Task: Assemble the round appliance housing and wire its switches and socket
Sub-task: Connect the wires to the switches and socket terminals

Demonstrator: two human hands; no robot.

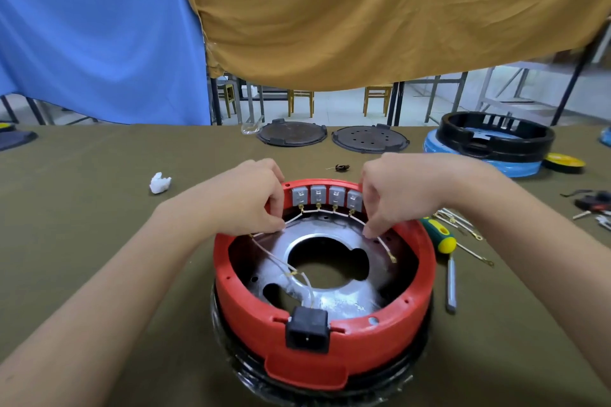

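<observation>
Red round housing (325,334) sits on the olive-covered table (99,241), directly below and between both hands, its open side up. It rests on a black, plastic-wrapped ring (330,388) that shows under its near edge.

Left hand (246,196): fingers curled down over the far-left rim of the housing, fingertips pinching a white wire (292,221) just inside the wall. Right hand (393,195): fingers curled down over the far-right rim, thumb and forefinger pinching the other end of the same wire run (358,221). The hands are apart, with the switch bank between them.

Four grey switches (326,195) stand in a row in the far wall of the housing, between the two hands. The wire links their lower terminals in short loops. Past the right fingertips a loose wire tail ends in a brass terminal (392,257), hanging free over the metal plate (340,299) in the housing floor. From below the left fingertips, further white wires (274,261) run toward the near side.

Black power socket (307,329) is seated in a notch in the near wall, nearest the person and well apart from both hands.

Right of the right hand: a green-and-yellow screwdriver (441,236) lies on the table just beside the housing, among spare terminated wires (463,225). Left of the left hand: a crumpled white scrap (159,182). Beyond the hands: two dark round plates (330,135) and a black ring on blue-wrapped stock (496,139).
</observation>
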